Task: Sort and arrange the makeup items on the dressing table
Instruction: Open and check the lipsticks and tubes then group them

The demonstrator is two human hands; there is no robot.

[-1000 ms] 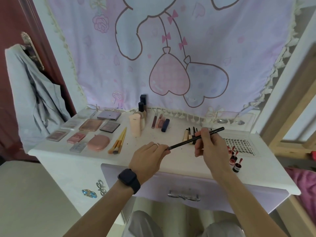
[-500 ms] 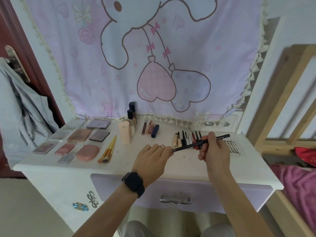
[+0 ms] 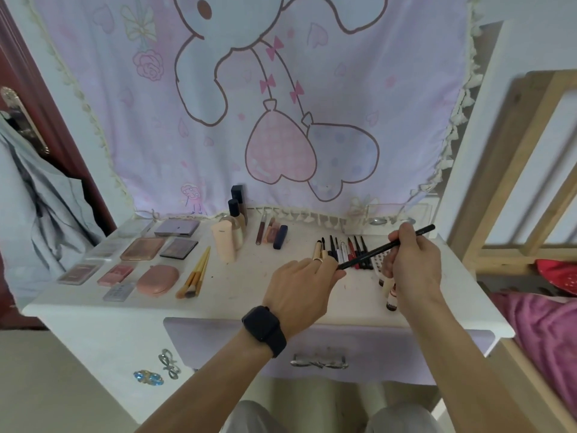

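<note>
Pencil (image 3: 368,256) held slanted above table (image 3: 249,295): L hand (image 3: 299,289) pinches lower tip, R hand's (image 3: 412,264) grip clasps upper shaft.

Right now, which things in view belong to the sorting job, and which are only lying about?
Job: black pencil, held by left hand and right hand; row of pens; palettes; brushes.
Lying about: grey garment; wall cloth; pink blanket.

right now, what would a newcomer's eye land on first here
The big pastel hanging cloth with a cartoon bunny and heart balloons fills the wall behind the dressing table. In front of it, the left hand and right hand hold a long black pencil slantwise above a row of pens and pencils, with palettes laid out neatly at the table's left.
</note>
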